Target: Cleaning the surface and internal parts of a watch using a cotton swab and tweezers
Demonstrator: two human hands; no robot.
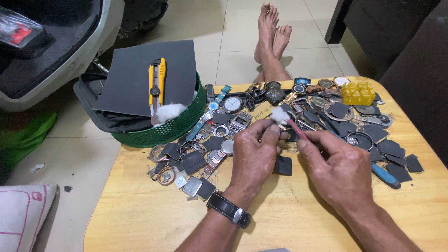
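Note:
My left hand (254,151) pinches a small watch part at its fingertips over the wooden table (140,219); the part is mostly hidden by the fingers. A black-strapped wristwatch (229,210) sits on that wrist. My right hand (338,168) grips a thin pink-handled tool (296,128) whose tip carries a tuft of white cotton (280,115), held against the part. Both hands meet just in front of a heap of watch cases, bracelets and dark sandpaper pieces (224,126).
A green basket (163,133) at the table's far left holds a dark sandpaper sheet (140,74), a yellow utility knife (157,84) and cotton wool. A yellow plastic holder (357,93) and a blue-handled tool (385,175) lie at right. Bare feet (271,35) rest on the tiled floor beyond.

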